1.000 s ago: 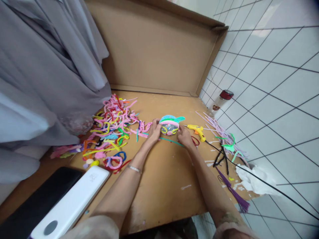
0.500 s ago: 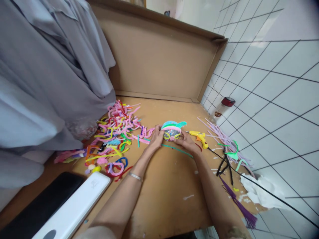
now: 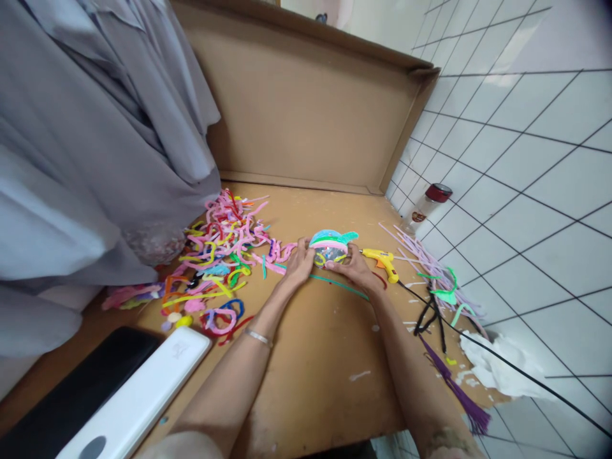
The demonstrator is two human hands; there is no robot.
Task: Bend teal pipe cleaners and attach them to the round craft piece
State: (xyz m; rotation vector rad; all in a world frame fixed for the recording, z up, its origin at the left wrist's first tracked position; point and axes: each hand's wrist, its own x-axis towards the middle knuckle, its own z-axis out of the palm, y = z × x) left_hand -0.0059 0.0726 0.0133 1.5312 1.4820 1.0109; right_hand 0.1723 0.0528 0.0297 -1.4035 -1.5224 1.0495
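At the middle of a tan-topped table (image 3: 329, 376): one rounded, clear-bodied object (image 3: 329, 245) with a blue-and-green fuzzy top, a pink band, yellow loops on its front and a teal tab at its right. Held from both sides: left hand (image 3: 299, 262), fingers closed against the left side; right hand (image 3: 354, 268), fingers bent around the right side, thumb across the lower front. Silver-coloured band (image 3: 258, 336) on the left wrist.

Just beside the right hand: one yellow glue gun (image 3: 381, 260), nozzle toward the hand, black cord (image 3: 511, 361) running off to the right. Below the hands: one thin teal strand (image 3: 339, 285), partly behind the right forearm.

Left of the left hand: a tangled heap of multicoloured fuzzy stems (image 3: 227, 236), chiefly pink.

Right side: a loose bundle of lilac stems (image 3: 415, 250); black fuzzy stems (image 3: 436, 319); one purple tassel (image 3: 456, 390); one crumpled white sheet (image 3: 504, 366), material unclear; one clear bottle with a dark red lid (image 3: 427, 207), by the white-tiled wall (image 3: 540, 166).

Near left: one white oblong device (image 3: 143, 389) with a grey disc, beside a flat black oblong (image 3: 81, 389).
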